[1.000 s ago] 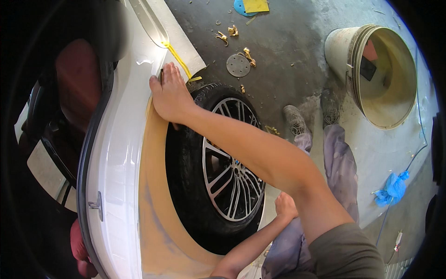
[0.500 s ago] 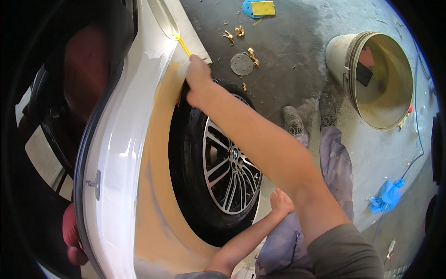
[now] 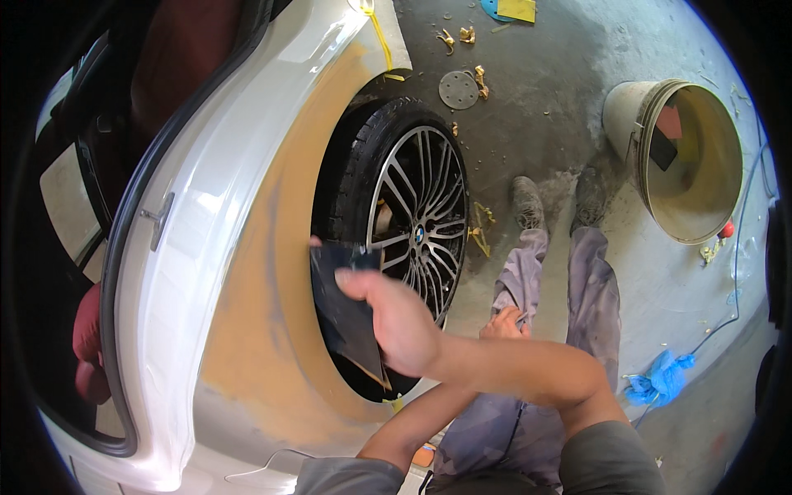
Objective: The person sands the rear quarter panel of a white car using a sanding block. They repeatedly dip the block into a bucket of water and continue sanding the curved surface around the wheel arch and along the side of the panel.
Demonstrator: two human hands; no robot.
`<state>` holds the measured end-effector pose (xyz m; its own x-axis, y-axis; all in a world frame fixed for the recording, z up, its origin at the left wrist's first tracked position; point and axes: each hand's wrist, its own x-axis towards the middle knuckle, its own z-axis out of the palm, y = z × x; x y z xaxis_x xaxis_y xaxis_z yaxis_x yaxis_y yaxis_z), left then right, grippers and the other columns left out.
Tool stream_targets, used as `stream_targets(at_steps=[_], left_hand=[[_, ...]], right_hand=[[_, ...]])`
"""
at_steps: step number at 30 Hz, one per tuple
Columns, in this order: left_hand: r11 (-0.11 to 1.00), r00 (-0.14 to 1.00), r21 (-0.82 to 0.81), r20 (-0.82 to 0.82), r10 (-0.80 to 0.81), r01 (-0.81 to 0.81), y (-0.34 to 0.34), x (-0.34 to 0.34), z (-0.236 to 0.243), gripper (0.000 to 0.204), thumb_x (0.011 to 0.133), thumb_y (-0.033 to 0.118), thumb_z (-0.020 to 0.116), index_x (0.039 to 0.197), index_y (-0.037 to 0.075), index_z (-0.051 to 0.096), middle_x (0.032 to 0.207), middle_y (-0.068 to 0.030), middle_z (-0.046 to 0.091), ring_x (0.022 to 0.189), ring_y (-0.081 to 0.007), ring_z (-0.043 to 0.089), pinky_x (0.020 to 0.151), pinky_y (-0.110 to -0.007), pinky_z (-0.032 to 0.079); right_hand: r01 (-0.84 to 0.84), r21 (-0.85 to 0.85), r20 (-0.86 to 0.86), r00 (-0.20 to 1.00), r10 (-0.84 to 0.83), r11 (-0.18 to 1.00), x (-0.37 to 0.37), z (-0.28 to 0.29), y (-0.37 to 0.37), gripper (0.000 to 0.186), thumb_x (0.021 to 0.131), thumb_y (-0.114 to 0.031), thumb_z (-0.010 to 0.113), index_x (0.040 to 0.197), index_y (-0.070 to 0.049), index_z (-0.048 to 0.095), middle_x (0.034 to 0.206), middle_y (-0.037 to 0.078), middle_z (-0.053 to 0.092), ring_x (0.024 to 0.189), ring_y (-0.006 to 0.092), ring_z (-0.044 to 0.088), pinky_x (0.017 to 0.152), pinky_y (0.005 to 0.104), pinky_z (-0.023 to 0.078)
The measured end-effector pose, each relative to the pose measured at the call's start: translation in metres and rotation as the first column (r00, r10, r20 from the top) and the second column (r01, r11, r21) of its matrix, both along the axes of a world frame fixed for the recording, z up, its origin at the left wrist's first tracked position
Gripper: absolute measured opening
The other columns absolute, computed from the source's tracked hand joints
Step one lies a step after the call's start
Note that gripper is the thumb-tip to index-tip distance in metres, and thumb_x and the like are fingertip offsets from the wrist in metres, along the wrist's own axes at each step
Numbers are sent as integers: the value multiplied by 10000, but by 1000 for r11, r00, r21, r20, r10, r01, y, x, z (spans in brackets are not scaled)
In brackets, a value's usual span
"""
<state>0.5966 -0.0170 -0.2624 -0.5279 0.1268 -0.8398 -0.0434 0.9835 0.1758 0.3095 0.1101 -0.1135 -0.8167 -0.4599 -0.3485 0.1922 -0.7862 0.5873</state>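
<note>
In my right hand (image 3: 400, 322) is a dark sheet of sandpaper (image 3: 342, 301), thumb across its front and fingers mostly behind it. Hand and sheet are slightly blurred in front of the tyre (image 3: 351, 177), beside the wheel arch. A tan, sanded-looking patch (image 3: 264, 330) covers the white car's panel (image 3: 206, 223) around that arch. My left hand (image 3: 505, 324) rests by my trouser leg, beyond my right forearm, its fingers curled; what they hold, if anything, is hidden. Yellow tape (image 3: 381, 41) hangs loose at the arch's far end.
A bucket (image 3: 623, 124) with dark and reddish pieces inside stands at the right. Near it are a cable (image 3: 737, 272) and a blue plastic bundle (image 3: 660, 378). A grey disc (image 3: 459, 90) and crumpled tape scraps (image 3: 482, 81) lie on the floor beyond the wheel.
My right hand has come back from the yellow tape to the near side of the wheel, where the dark sheet now shows in it. The whole view has shifted; my left hand stays by my leg.
</note>
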Motion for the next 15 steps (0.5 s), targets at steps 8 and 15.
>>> stream_targets(at_steps=[8, 15], left_hand=[[994, 944, -71, 325, -51, 78, 6, -18, 16, 476, 912, 344, 716, 1305, 77, 692, 1361, -160, 667, 1225, -375, 649, 1008, -494, 532], [994, 990, -70, 109, 90, -83, 31, -10, 25, 437, 868, 255, 722, 1269, 81, 722, 1379, -77, 669, 1203, -360, 667, 1031, -499, 539]], right_hand=[[170, 45, -13, 985, -170, 984, -74, -38, 31, 443, 1044, -352, 415, 1091, -21, 705, 1019, 147, 768, 938, 304, 736, 918, 464, 586], [-314, 422, 0, 938, 346, 851, 61, 46, -34, 301, 1093, -227, 539, 1230, -16, 705, 1144, 19, 711, 1099, 109, 615, 1030, 317, 466]])
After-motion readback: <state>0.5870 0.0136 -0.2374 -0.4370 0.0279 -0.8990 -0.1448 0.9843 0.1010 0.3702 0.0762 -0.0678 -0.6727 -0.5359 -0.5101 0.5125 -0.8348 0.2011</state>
